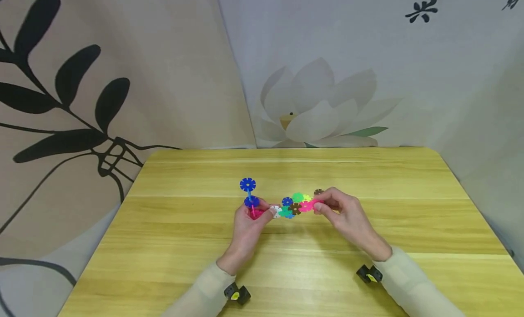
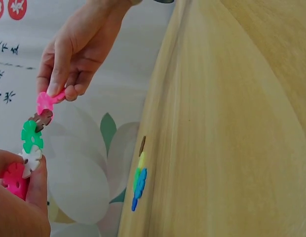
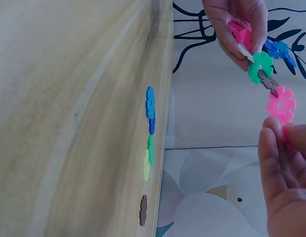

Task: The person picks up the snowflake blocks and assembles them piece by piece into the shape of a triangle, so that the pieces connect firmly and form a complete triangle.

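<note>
A chain of notched plastic snowflake discs stretches between both hands above the table. My left hand point(image 1: 247, 230) grips it at one end, fingers and thumb around a pink disc point(image 2: 15, 180) and a white disc point(image 2: 31, 162). Beyond these come a green disc point(image 3: 261, 67), a brown disc point(image 3: 268, 82) and a pink disc point(image 3: 281, 104). My right hand point(image 1: 348, 217) pinches a second pink piece, seen edge-on, at the far end; its fingertips partly hide it. Blue discs point(image 1: 247, 184) rise in a branch beside the left hand.
Behind the chain, several loose discs lie on the wooden table point(image 1: 184, 249): a light blue disc point(image 3: 150, 102), a dark blue one point(image 1: 287, 202), a green one point(image 1: 297, 197), a yellow one point(image 3: 146, 165) and a brown one point(image 3: 143, 210). Patterned cloth point(image 1: 184, 80) hangs behind the table.
</note>
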